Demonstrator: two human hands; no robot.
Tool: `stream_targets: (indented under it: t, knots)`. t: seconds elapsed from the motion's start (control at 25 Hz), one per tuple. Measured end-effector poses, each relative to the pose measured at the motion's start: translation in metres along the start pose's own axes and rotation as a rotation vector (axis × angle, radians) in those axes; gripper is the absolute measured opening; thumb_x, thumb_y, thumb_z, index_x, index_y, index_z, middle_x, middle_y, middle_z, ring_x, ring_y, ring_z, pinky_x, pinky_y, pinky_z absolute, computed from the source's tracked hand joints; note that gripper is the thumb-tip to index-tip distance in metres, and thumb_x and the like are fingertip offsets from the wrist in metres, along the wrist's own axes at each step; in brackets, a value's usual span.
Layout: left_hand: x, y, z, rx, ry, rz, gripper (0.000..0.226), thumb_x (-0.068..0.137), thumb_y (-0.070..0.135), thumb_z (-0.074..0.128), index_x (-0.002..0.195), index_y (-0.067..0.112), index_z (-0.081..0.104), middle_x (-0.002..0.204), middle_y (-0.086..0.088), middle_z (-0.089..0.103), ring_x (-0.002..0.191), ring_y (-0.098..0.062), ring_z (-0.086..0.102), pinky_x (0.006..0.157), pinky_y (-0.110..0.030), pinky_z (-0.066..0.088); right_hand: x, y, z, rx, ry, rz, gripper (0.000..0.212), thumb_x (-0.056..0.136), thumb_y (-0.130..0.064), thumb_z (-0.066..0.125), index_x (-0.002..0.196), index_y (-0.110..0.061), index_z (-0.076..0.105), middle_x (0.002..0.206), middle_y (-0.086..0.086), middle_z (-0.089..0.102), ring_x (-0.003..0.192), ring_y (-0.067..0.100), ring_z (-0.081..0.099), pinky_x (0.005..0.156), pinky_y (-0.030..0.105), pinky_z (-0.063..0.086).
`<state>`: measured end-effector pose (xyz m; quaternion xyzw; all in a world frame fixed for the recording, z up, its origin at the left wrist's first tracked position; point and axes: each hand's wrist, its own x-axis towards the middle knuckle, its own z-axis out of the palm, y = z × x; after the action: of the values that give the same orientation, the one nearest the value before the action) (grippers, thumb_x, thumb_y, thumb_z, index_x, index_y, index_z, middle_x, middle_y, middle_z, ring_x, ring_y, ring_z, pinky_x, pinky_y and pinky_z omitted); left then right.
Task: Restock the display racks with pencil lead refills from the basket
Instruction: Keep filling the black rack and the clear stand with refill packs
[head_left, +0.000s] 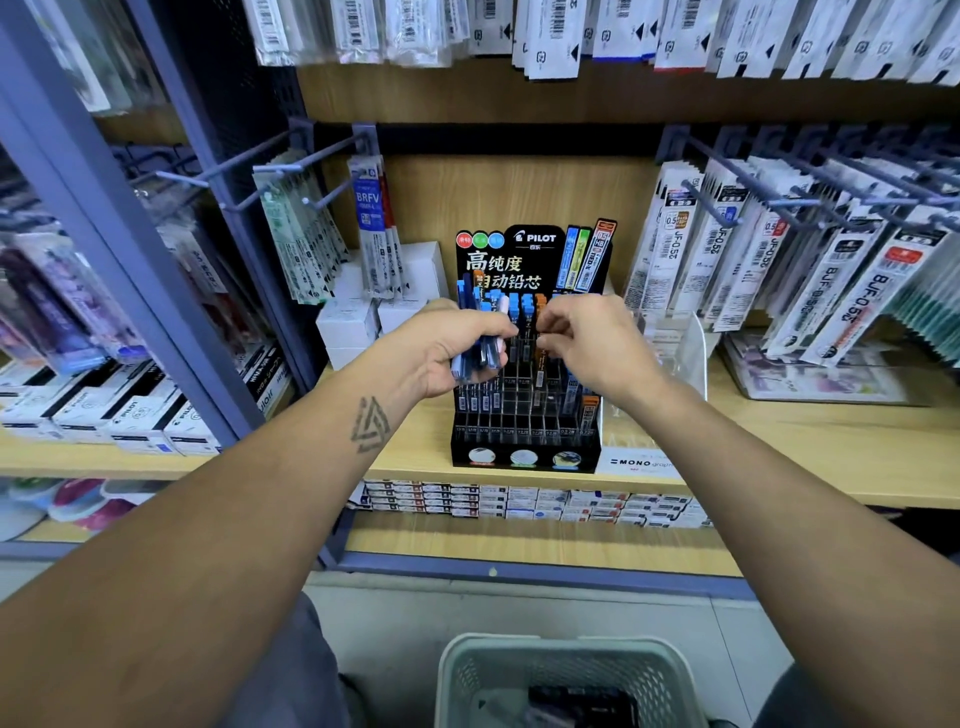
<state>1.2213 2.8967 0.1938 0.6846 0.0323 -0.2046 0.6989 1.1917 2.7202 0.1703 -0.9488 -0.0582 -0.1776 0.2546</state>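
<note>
Left hand (447, 348) gripping refills (480, 353); right hand (587, 343) curled, pinch contents unclear. Feed singly, upright, into rack (524, 410) slots near shelf (727, 441) front edge.

A black tiered display rack (524, 415) with a Pilot header card is seen standing upright on a wooden shelf. Its clear slots are only partly filled: blue- and orange-capped lead refill cases (527, 304) are set upright in the back row, and a few dark ones are seen lower down. A bunch of blue refill cases (480, 353) is gripped in the left hand (452, 348) in front of the rack. A pale mesh basket (566, 675) is seen on the floor below.
</note>
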Motion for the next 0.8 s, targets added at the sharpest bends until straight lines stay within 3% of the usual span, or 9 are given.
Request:
stream_targets:
  t: [0.2, 0.56, 0.64, 0.72, 0.8]
  knots:
    - [-0.003, 0.001, 0.002, 0.017, -0.025, -0.015, 0.032, 0.083, -0.002, 0.073, 0.110, 0.003, 0.056, 0.065, -0.012, 0.059, 0.046, -0.018, 0.058, 0.045, -0.026, 0.052, -0.003, 0.000, 0.008, -0.109, -0.066, -0.029, 0.007, 0.090, -0.019, 0.072, 0.095, -0.017, 0.068, 0.088, 0.004, 0.071, 0.086, 0.025, 0.066, 0.078, 0.043, 0.056]
    - [0.001, -0.004, 0.004, 0.049, -0.059, -0.027, 0.032, 0.082, -0.004, 0.075, 0.106, 0.004, 0.056, 0.066, -0.012, 0.059, 0.049, -0.019, 0.058, 0.046, -0.026, 0.053, -0.004, 0.002, 0.008, -0.316, -0.097, -0.089, 0.012, 0.092, -0.026, 0.069, 0.097, -0.018, 0.077, 0.098, -0.001, 0.063, 0.095, 0.024, 0.061, 0.077, 0.035, 0.049]
    - [0.002, -0.005, 0.004, 0.108, -0.108, -0.025, 0.032, 0.081, -0.003, 0.075, 0.106, 0.007, 0.057, 0.068, -0.011, 0.060, 0.051, -0.019, 0.059, 0.049, -0.027, 0.054, -0.001, -0.002, 0.004, -0.088, 0.009, 0.008, 0.011, 0.093, -0.022, 0.067, 0.093, -0.018, 0.077, 0.091, -0.006, 0.065, 0.089, 0.019, 0.062, 0.076, 0.029, 0.047]
    - [0.001, -0.007, 0.006, 0.188, -0.211, -0.026, 0.029, 0.081, -0.003, 0.075, 0.101, 0.009, 0.058, 0.070, -0.011, 0.062, 0.055, -0.020, 0.060, 0.055, -0.029, 0.053, 0.004, -0.010, -0.007, 0.464, 0.070, 0.246, 0.012, 0.095, -0.018, 0.065, 0.096, -0.015, 0.076, 0.091, -0.003, 0.072, 0.084, 0.013, 0.066, 0.076, 0.027, 0.050]
    - [-0.004, -0.008, 0.009, 0.268, -0.320, -0.033, 0.024, 0.082, -0.004, 0.074, 0.095, 0.010, 0.059, 0.070, -0.011, 0.062, 0.057, -0.020, 0.060, 0.059, -0.029, 0.052, 0.005, -0.014, -0.016, 0.909, 0.018, 0.410, 0.014, 0.096, -0.021, 0.066, 0.099, -0.010, 0.075, 0.094, 0.008, 0.075, 0.081, 0.014, 0.068, 0.074, 0.031, 0.054]
